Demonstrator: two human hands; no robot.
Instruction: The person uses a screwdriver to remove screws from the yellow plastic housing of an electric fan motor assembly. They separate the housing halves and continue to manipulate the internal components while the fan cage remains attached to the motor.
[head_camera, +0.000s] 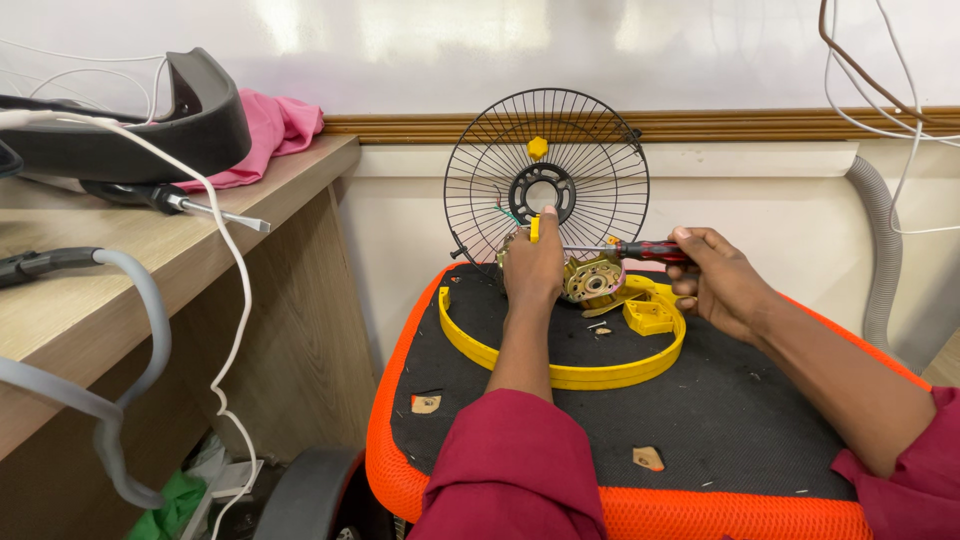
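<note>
Left hand (533, 268) grips fan motor (592, 278); right hand (718, 280) holds red-handled screwdriver (640, 250).

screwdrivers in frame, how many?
2. A red-and-black-handled screwdriver in the right hand, tip at the fan motor; a black-handled one lying on the wooden desk, left. Others may be hidden.

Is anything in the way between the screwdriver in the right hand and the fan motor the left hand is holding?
Nothing visible. The right hand holds the red-handled screwdriver, whose metal shaft runs straight to the brass-coloured fan motor held by the left hand. The black wire fan guard stands behind.
</note>
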